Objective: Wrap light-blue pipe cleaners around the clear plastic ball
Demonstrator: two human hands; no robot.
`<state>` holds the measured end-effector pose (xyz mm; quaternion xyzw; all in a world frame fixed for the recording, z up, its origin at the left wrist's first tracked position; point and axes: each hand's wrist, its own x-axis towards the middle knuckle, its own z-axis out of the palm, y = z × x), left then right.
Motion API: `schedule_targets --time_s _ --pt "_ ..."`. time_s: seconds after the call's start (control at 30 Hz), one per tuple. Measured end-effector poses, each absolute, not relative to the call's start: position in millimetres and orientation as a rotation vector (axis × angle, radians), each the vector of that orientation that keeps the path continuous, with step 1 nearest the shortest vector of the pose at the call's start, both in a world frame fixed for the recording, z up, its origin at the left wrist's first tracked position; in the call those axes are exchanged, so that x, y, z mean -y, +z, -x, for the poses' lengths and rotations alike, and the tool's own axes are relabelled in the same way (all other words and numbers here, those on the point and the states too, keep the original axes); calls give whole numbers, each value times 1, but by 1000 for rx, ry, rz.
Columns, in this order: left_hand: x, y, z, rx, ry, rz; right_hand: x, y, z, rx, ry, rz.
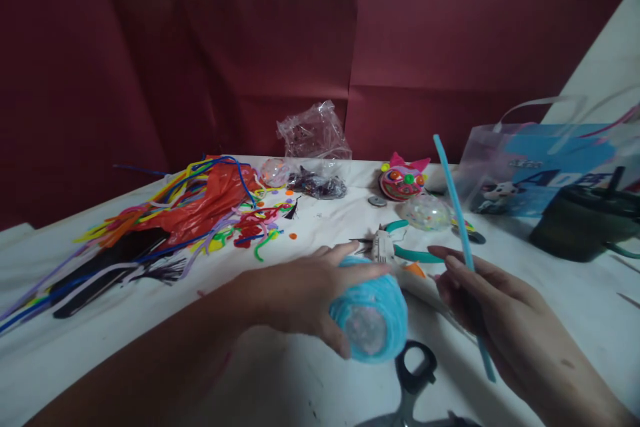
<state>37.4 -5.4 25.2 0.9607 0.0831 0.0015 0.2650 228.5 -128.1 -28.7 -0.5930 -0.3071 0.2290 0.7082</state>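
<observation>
A transparent ball wrapped in light-blue pipe cleaner (394, 310) sits low in the middle, its bare end facing me. My left hand (303, 293) grips it from the left, fingers over the top and thumb along the lower side. On the right, my right hand (500, 313) pinches a straight light-blue pipe cleaner (453, 190) that stands nearly upright. Just behind the ball lie pliers with teal handles (384, 245). Dark-handled scissors (420, 380) rest in front of it, partly cut off by the bottom edge.
Colourful pipe cleaners (187, 187) and a red plastic bag (213, 197) spread over the left. A crumpled transparent bag (317, 137) stands at the back. Further right are a pink eared figure (403, 177), a transparent ball with dots (427, 212) and a dark cup (580, 223).
</observation>
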Motion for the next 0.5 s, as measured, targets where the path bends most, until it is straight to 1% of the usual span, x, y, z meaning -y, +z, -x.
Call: schedule_targets --time_s 0.2,0.33,0.5 --pt "-7 21 -44 -339 64 -2610 137 -30 -225 727 525 1368" --pt "-10 18 -45 -266 105 -2550 141 -32 -226 776 547 1399" --pt "-13 11 -49 -225 161 -2364 137 -35 -228 818 467 1442"
